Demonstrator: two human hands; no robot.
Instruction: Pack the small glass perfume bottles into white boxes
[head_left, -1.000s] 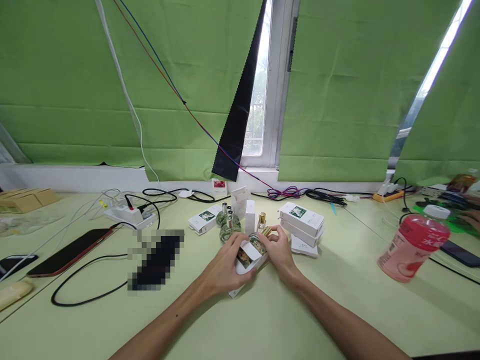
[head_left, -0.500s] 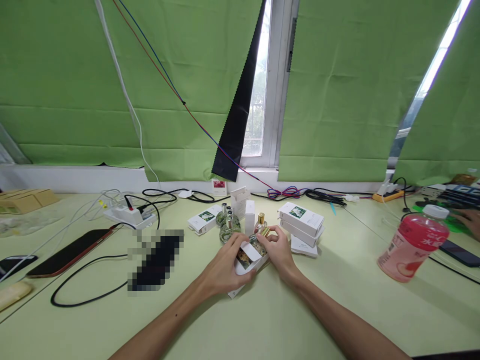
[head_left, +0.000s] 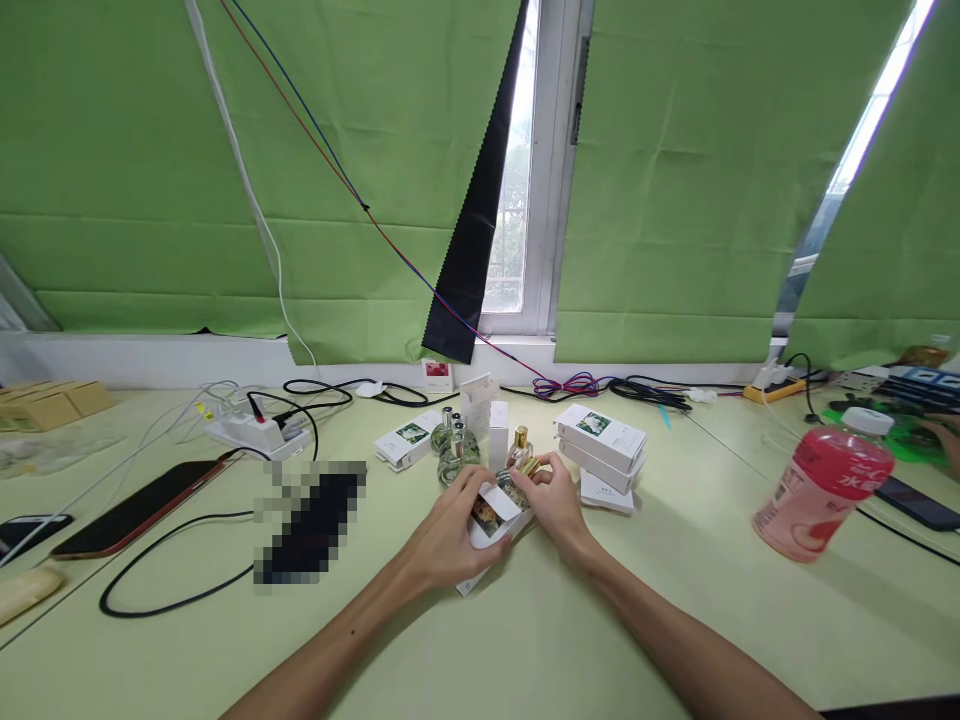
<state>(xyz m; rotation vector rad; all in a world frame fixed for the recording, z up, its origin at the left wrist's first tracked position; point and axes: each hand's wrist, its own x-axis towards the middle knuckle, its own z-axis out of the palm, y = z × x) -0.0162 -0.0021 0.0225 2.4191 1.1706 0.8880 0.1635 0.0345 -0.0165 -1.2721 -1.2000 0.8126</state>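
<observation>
My left hand (head_left: pixel 450 530) is wrapped round a small white box (head_left: pixel 491 512) with a dark picture on its face. At the box's far right end, my right hand (head_left: pixel 551 502) pinches a glass perfume bottle (head_left: pixel 514 487) with a gold cap. The bottle lies tilted at the opening, and my fingers hide part of it. Under the box, the corner of another white carton (head_left: pixel 471 584) shows. Just beyond my hands stand another gold-capped bottle (head_left: pixel 520 450) and several green bottles with silver caps (head_left: pixel 457 458).
Stacked white boxes (head_left: pixel 600 440) stand right of my hands; another white box (head_left: pixel 405 440) lies left. A pink drink bottle (head_left: pixel 823 495) stands farther right. Phones, including a red-edged one (head_left: pixel 142 508), and a power strip (head_left: pixel 259 432) with cables lie left. Another person's hand (head_left: pixel 946 440) shows far right.
The view has shifted very slightly. My hands keep their hold on the box and bottle, with almost no visible movement.
</observation>
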